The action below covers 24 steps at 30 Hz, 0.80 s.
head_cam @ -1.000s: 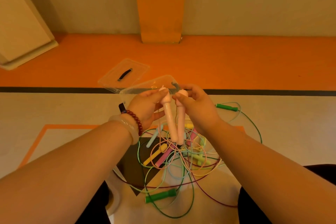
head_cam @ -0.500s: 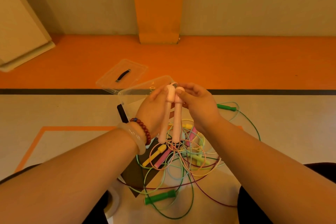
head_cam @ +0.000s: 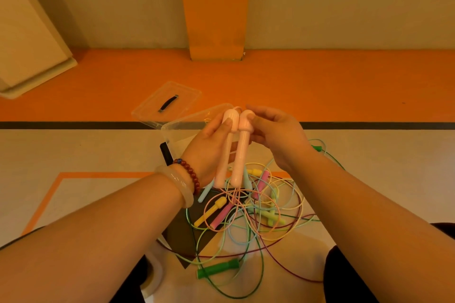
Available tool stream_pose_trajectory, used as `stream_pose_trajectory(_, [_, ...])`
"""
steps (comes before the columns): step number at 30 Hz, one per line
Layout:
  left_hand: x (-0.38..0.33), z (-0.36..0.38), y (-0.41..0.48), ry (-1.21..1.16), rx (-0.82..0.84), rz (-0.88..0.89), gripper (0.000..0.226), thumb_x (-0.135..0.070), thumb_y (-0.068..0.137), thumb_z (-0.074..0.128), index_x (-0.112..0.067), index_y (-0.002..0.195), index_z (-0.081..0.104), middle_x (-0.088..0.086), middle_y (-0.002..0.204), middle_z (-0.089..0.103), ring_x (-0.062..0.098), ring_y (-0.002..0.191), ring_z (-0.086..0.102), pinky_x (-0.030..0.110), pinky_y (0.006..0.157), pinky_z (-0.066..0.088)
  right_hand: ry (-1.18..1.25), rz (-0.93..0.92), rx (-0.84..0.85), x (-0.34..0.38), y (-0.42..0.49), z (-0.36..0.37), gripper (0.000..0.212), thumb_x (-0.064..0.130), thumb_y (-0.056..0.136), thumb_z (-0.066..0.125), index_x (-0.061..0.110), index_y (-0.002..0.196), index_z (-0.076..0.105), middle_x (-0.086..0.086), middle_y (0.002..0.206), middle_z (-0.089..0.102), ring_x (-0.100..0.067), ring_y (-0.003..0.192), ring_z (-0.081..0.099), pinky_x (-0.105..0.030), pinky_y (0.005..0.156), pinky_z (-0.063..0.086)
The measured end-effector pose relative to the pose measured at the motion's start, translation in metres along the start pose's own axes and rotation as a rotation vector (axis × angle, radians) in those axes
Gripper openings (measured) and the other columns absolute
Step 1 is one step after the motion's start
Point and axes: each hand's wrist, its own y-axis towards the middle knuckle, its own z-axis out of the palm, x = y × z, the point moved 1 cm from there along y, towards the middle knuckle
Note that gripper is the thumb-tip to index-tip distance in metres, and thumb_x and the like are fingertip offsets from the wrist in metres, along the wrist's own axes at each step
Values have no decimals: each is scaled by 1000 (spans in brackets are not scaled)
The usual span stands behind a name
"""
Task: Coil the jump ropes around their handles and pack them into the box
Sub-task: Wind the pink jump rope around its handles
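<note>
Watching 2 pale pink plastic jump-rope handles (head_cam: 240, 155) held upright, side by side, touching. Left hand (head_cam: 209, 152) grips 1, thumb near cap; right hand (head_cam: 278, 138) pinches other cap. I see clear plastic box (head_cam: 177, 130) just behind hands, tangled coloured ropes (head_cam: 268, 216) beneath.

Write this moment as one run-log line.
pink handles: side by side; left hand: grips one; right hand: pinches other; pink rope: uncoiled; box: open
</note>
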Motion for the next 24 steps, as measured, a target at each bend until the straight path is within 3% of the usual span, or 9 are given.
stream_pose_trajectory(3, [-2, 0, 0, 39, 10, 1, 23, -32, 102, 41, -43, 116, 55, 1, 118, 66, 27, 95, 71, 47, 85, 56, -46, -20, 15, -2, -2, 0, 21, 9, 95, 57, 26, 98, 67, -2, 107, 69, -19, 96, 67, -29, 74, 59])
stream_pose_trajectory(6, [-2, -1, 1, 104, 57, 20, 35, -26, 99, 49, -33, 133, 47, 5, 118, 66, 23, 94, 71, 40, 80, 59, -30, -28, 27, -4, -2, 0, 19, 8, 95, 57, 23, 100, 66, -4, 108, 68, -18, 95, 67, -26, 71, 58])
stream_pose_trajectory(9, [1, -3, 2, 115, 52, 5, 42, -10, 96, 55, -29, 133, 46, 4, 107, 69, 18, 86, 72, 36, 75, 60, -43, -42, 43, -2, -1, 1, 19, 7, 94, 57, 21, 104, 65, -2, 103, 67, -13, 90, 66, -22, 69, 57])
stream_pose_trajectory(13, [-2, -9, 4, 186, 59, -22, 33, -10, 96, 54, -25, 125, 51, 3, 106, 70, 11, 82, 70, 26, 68, 57, -179, -108, 26, 1, 0, -2, 19, 16, 92, 61, 26, 108, 67, 9, 100, 67, 2, 87, 61, -10, 66, 47])
stream_pose_trajectory(17, [-10, -15, 4, 142, 101, -108, 24, -13, 97, 51, -19, 120, 56, 1, 105, 72, 6, 79, 68, 21, 65, 54, -230, -121, -112, 4, 5, -15, 23, 31, 98, 52, 33, 118, 62, 12, 117, 57, -3, 103, 52, -19, 77, 40])
stream_pose_trajectory(20, [-14, -15, 3, 86, 188, -163, 19, -12, 97, 49, -19, 112, 59, 1, 105, 73, 8, 80, 67, 21, 65, 54, -275, -89, -66, -1, 6, -20, 32, 38, 103, 37, 36, 129, 55, 17, 126, 47, 0, 115, 39, -22, 89, 31])
stream_pose_trajectory(24, [-17, -12, 1, 59, 258, -191, 21, -13, 97, 48, -19, 114, 58, 1, 106, 72, 7, 81, 67, 21, 65, 55, -222, 52, -1, -24, 9, -14, 38, 52, 100, 35, 38, 128, 55, 6, 135, 55, -11, 126, 46, -34, 103, 32])
